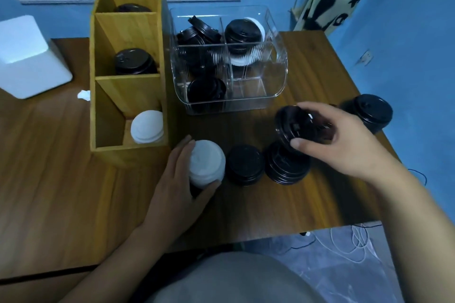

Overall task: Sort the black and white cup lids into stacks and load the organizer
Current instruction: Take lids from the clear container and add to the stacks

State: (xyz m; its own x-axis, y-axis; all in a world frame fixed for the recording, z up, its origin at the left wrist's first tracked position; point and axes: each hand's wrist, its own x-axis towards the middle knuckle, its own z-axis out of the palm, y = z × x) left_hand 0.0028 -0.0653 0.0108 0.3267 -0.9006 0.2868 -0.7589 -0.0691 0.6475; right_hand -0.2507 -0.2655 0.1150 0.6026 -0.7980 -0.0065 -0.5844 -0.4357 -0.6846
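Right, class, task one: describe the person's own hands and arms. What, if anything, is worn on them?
The left hand and right hand are bare: no gloves, rings or watch show. The left forearm and right forearm are uncovered too, with no sleeve in view. A grey garment shows at the bottom edge.

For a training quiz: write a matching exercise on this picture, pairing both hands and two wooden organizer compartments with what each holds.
Column one: 1 left hand; 2 right hand; 3 nearest compartment; 4 middle compartment.
Column two: A black stack, boxed; B white lids, outside the organizer; C white stack, boxed; D tilted black lids.
Pairs: 1-B; 2-D; 3-C; 4-A.
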